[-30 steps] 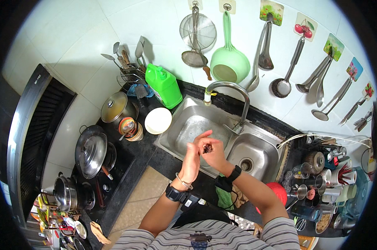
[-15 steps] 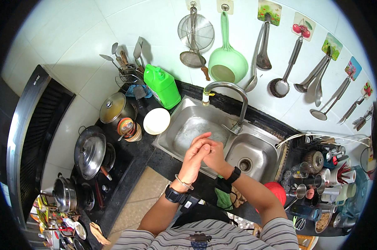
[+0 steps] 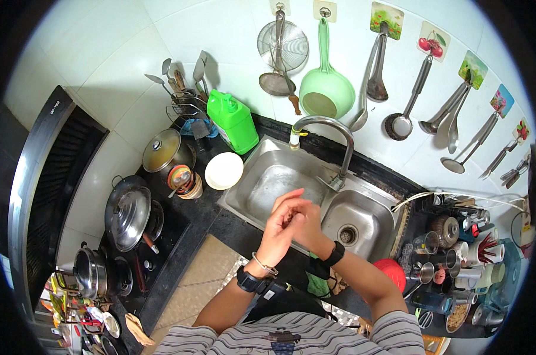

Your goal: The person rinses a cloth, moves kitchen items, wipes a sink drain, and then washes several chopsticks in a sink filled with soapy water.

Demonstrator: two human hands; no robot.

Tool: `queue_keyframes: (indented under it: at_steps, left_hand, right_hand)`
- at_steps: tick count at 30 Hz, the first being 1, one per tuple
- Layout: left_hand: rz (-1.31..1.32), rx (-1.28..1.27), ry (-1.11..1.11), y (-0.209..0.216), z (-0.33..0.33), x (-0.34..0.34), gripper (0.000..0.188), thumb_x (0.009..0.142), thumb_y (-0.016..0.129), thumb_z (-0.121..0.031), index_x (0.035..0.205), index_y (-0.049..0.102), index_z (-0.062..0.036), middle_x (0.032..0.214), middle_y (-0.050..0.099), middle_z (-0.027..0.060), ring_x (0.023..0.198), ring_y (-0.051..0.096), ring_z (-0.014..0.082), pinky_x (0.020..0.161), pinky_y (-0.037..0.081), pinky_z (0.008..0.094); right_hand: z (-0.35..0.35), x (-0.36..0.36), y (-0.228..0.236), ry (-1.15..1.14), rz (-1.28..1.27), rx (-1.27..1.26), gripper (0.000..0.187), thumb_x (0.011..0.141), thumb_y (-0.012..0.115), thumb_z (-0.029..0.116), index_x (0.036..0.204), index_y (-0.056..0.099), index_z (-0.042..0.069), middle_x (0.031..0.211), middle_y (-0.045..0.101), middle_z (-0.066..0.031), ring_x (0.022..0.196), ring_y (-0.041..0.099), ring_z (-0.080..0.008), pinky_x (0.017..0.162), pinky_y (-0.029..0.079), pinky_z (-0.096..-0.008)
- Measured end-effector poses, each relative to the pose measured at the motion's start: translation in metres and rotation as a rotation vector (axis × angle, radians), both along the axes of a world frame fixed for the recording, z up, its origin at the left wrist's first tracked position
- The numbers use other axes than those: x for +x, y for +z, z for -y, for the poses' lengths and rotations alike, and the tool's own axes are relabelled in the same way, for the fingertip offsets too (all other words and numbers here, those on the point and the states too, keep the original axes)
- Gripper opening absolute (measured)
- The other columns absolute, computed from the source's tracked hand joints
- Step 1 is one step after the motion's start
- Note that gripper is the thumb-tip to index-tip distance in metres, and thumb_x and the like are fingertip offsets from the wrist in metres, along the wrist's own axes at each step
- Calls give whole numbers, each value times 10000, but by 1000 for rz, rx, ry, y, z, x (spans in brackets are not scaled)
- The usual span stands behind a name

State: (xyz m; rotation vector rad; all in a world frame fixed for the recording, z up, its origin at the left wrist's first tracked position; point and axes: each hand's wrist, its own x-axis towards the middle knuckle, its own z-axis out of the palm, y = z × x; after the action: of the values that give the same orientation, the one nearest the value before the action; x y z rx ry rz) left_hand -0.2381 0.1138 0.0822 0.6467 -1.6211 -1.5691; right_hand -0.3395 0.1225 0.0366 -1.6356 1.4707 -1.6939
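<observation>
My two hands meet above the front edge of the steel double sink (image 3: 262, 220). My left hand (image 3: 279, 223) has its fingers stretched out past my right hand (image 3: 307, 225), with its palm turned towards it. The right hand's fingers are curled in against the left palm. Most of them are hidden, and I cannot see whether anything lies between the hands. A bracelet (image 3: 264, 264) and a black watch (image 3: 248, 279) are on the left wrist, and a black band (image 3: 335, 253) is on the right.
The curved faucet (image 3: 346, 142) arches over the sink. A white bowl (image 3: 224, 171) and a green jug (image 3: 232, 122) stand left of it; pots and a lidded wok (image 3: 127, 218) are further left. A red round object (image 3: 390, 276) and crowded cups are at right. Utensils hang on the wall.
My hands were clasped closely together. The left fingers have since loosened, a gap shows between the palms, and the right hand has turned slightly. The view has shifted a little.
</observation>
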Motion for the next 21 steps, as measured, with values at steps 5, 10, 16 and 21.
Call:
queue_keyframes:
  at_steps: [5, 10, 16, 21]
  left_hand:
    - [-366, 344, 182, -24, 0, 0, 502, 958, 347, -425, 1255, 456, -35, 1326, 406, 82, 1246, 370, 198, 1025, 306, 349]
    - [-284, 967, 140, -94, 31, 8, 556, 956, 287, -492, 1211, 467, -32, 1177, 532, 69, 1128, 470, 195, 995, 340, 341]
    - [-589, 1031, -279, -112, 44, -2, 510, 975, 260, -416, 1203, 470, -12, 1180, 535, 122, 1086, 518, 232, 953, 408, 356]
    - [-662, 957, -310, -109, 43, 3, 500, 974, 273, -390, 1227, 449, 3, 1219, 511, 137, 1118, 501, 238, 976, 391, 361]
  right_hand:
    - [-6, 0, 17, -52, 70, -32, 239, 730, 658, 43, 595, 462, 30, 516, 443, -62, 445, 412, -141, 434, 339, -280]
    - [-15, 5, 62, 71, 303, -73, 343, 795, 582, -21, 545, 354, 35, 541, 336, 25, 509, 258, -45, 447, 205, -232]
    - [-10, 16, 67, 101, 343, -43, 325, 776, 636, 38, 567, 387, 35, 520, 360, 6, 471, 298, -62, 442, 235, -240]
    - [-12, 24, 65, 55, 276, -85, 357, 763, 688, 109, 582, 389, 35, 498, 331, -34, 453, 295, -112, 455, 255, -261]
